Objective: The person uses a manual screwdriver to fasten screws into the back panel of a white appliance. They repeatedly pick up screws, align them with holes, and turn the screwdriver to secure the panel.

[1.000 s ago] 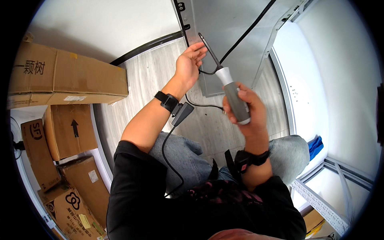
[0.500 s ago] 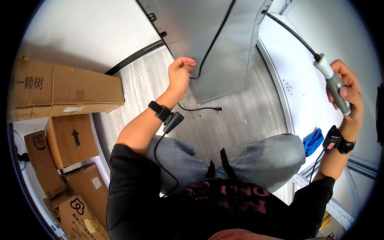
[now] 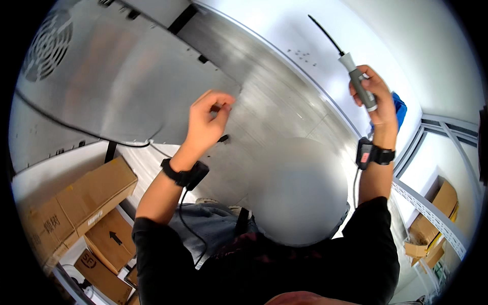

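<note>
My right hand [image 3: 373, 96] is wrapped round the grey handle of a screwdriver [image 3: 358, 79], its long dark shaft pointing up and left over a white surface. My left hand [image 3: 208, 119] is raised by the edge of a large grey metal cabinet [image 3: 137, 76], its thumb and fingers pinched together. Whatever those fingers hold, if anything, is too small to make out. A black cable [image 3: 66, 122] runs across the metal panel, and its plug [image 3: 223, 138] lies on the floor just past my left wrist. Several small screws [image 3: 302, 55] lie scattered on the white surface.
Cardboard boxes [image 3: 96, 195] are stacked at the left. A blue cloth [image 3: 399, 109] lies behind my right hand. At the right stands a metal frame rail [image 3: 427, 211] with an opened carton [image 3: 432, 223] beyond it. A blurred round patch covers part of my lap.
My view has swung right, so the cabinet now fills the upper left. The screwdriver tip has come away from the cabinet's edge, and my left hand has moved off the cable.
</note>
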`<action>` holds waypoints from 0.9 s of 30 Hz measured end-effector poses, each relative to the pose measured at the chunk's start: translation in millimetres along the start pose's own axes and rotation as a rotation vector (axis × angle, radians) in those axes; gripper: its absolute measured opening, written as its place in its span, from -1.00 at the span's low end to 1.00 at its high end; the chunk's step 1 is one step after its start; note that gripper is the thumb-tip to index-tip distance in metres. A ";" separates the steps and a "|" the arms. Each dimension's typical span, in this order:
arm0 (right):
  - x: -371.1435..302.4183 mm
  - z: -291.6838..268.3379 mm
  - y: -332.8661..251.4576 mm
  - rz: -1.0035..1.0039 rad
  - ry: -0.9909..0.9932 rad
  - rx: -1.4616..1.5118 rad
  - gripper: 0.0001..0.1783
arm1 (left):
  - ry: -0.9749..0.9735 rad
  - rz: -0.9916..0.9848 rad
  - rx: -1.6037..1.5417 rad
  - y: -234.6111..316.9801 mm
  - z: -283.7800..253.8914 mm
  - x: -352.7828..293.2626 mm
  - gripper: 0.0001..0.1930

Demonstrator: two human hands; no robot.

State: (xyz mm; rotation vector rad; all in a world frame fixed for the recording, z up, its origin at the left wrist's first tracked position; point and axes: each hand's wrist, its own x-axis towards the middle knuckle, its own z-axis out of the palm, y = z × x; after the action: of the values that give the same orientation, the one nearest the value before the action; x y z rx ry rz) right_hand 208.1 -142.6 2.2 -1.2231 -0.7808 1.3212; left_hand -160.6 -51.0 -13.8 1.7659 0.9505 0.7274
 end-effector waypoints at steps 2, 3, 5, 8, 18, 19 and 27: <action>-4.2 -18.8 30.8 0.039 0.053 0.118 -0.69 | -0.003 -0.039 0.060 -12.9 42.3 36.5 -0.85; -9.0 -26.6 46.7 0.060 0.085 0.162 -0.69 | 0.017 -0.027 0.087 -25.0 63.0 52.4 -0.86; -19.0 -39.8 73.3 0.108 0.156 0.266 -0.67 | 0.057 -0.023 0.139 -47.7 101.7 84.5 -0.86; -32.1 -47.4 104.0 0.124 0.243 0.355 -0.68 | 0.094 -0.032 0.214 -76.1 144.0 129.9 -0.84; -45.5 -65.2 130.2 0.169 0.257 0.364 -0.67 | 0.142 -0.022 0.442 -120.3 195.2 178.7 -0.84; -45.2 -66.6 130.5 0.171 0.251 0.364 -0.67 | 0.149 -0.026 0.449 -121.2 197.0 179.4 -0.84; -31.6 -66.7 126.8 0.195 0.167 0.236 -0.63 | 0.219 -0.365 -0.111 -111.3 188.0 165.6 -0.87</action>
State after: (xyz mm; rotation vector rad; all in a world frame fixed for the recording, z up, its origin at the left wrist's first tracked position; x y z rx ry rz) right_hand 231.0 -207.5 -127.4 -1.2229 -0.3824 1.4035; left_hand 46.5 28.0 -175.2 1.3831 1.3120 0.7280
